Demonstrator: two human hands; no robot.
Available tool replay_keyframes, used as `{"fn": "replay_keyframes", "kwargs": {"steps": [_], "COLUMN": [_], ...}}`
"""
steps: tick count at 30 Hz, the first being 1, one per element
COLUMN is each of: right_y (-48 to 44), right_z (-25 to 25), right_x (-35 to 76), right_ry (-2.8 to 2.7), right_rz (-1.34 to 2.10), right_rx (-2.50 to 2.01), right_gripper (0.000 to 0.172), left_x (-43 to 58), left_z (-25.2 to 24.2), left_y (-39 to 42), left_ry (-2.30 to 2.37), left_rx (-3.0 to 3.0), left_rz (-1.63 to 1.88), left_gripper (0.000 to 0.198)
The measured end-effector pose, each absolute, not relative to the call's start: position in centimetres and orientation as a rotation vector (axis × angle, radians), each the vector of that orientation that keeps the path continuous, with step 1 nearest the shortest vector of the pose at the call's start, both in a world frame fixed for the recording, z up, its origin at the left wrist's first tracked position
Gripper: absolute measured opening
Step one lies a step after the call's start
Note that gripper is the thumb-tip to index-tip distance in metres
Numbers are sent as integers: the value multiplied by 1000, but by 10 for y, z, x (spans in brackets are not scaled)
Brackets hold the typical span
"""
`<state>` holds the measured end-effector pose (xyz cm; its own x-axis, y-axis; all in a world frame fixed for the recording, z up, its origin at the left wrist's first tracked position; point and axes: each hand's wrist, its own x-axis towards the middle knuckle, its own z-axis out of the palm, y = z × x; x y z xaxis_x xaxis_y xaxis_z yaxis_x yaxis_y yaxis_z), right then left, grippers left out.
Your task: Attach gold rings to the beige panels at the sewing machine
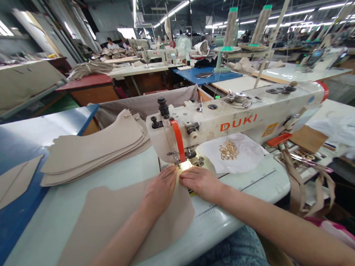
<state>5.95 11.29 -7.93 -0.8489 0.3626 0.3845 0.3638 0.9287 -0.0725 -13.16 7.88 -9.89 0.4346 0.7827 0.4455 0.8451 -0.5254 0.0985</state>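
Observation:
A flat beige fabric panel [107,212] lies on the pale sewing table, its inner edge running under the needle area of a white sewing machine [206,119]. My left hand [161,189] is closed on the panel just left of the lit presser foot, fingertips close together and thumb mostly hidden. Right beside it, my right hand [201,181] has its fingers bent down on the panel's edge, in front of the needle. The fingertips of both hands nearly meet. Whatever lies beneath the fingers is hidden. My left forearm crosses over the panel.
Stacked beige panels [98,149] lie at the left, near another panel [13,183] on a blue surface. Gold metal rings [228,150] rest on white cloth under the machine arm. Fabric straps [296,182] and scissors [311,161] are at the right. Thread cones [230,29] stand behind.

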Motion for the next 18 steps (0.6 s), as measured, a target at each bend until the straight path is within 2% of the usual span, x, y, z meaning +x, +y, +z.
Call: {"fn": "replay_keyframes", "kwargs": {"steps": [12, 18], "right_y": [115, 116], "right_z": [-84, -79], "right_x": [56, 55], "right_ry": [-2696, -2724], "right_rz": [-37, -28], "right_rx": [-595, -600], "right_gripper": [10, 10], "left_x": [-128, -128], "left_z": [-93, -92], "left_y": [80, 84], "left_ry": [-1403, -1547], "left_rx": [-2470, -2518], "left_rz": [-683, -656], "left_gripper": [36, 38]}}
